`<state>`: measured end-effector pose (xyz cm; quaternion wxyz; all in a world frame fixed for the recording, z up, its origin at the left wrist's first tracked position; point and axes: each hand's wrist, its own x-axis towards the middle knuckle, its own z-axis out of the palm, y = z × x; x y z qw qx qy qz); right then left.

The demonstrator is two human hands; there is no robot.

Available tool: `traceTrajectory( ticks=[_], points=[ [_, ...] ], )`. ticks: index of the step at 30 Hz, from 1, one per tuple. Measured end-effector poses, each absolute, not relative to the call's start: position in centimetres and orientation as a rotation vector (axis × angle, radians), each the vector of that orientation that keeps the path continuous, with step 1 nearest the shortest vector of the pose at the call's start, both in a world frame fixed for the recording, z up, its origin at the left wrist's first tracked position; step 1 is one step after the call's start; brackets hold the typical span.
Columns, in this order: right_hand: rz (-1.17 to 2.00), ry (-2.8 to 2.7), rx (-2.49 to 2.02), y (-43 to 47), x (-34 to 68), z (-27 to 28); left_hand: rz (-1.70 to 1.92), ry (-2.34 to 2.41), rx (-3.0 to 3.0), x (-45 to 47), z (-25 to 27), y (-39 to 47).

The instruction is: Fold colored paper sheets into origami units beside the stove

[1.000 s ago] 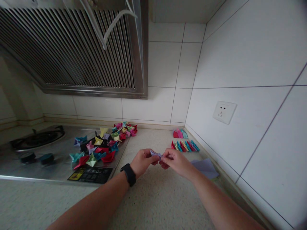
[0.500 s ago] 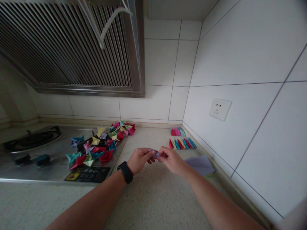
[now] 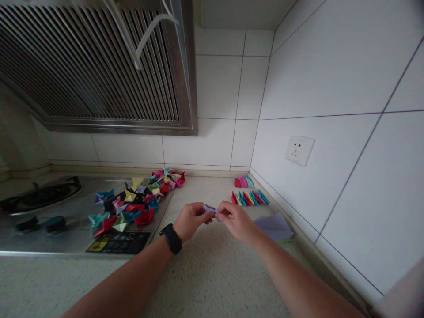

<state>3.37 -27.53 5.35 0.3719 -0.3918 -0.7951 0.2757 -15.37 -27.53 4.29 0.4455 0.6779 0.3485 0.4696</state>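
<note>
A speckled countertop [image 3: 218, 274] bears lilac paper [image 3: 274, 226], a row of coloured folds [image 3: 250, 198] and, behind it, a smaller cluster [image 3: 244, 181].

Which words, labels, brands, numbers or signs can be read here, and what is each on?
None can be read.
Black-and-yellow label on the stove: marks are there, but too small and blurred to read.
Wall socket: no lettering can be made out.
Held purple paper: no lettering visible.

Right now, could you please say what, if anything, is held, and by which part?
A folded lilac paper: the left hand pinches its left part, the right hand its right end.
</note>
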Motion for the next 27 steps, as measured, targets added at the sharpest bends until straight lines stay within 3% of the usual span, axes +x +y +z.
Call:
traceTrajectory(
  ticks=[16, 27],
  points=[
    [0.315, -2.108, -0.984, -28.1, 3.0, 6.1, 1.234, 0.753, 1.501, -15.2, 5.2, -28.1],
    [0.524, -2.111, -1.115, -27.9, 2.9, 5.0, 1.125, 0.864, 1.675, -15.5, 3.8, -26.9]
  ],
)
